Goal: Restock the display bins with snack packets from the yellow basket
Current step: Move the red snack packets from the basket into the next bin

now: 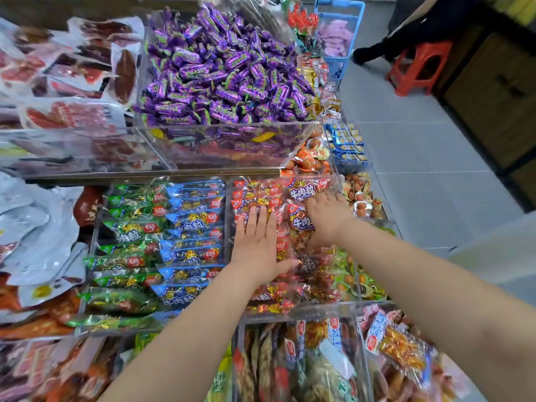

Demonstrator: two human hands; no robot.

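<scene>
Two hands are in the red bin (290, 310), so I'd call this the levelling step, mid-restock. Below the red bin sit mixed bags (304, 367) of crinkly film, standing on edge. Left hand (255, 245) lies flat on the red packets (261, 198), fingers straight and pressed together. Right hand (327, 219) is just beside it, palm down, fingers slightly spread over a packet, no pinch visible. Red bin looks full to the rim with glossy pillow packs, gold-foil pieces inside, loosely piled. Left of the red bin, green packets (127, 227) and blue packets (194, 219) lie in neat rows and look done. Behind the red bin is a heap of purple candy (223, 71), twist-wrapped, in hard clear acrylic. Yellow basket is not in view, so remaining stock is unknown.
</scene>
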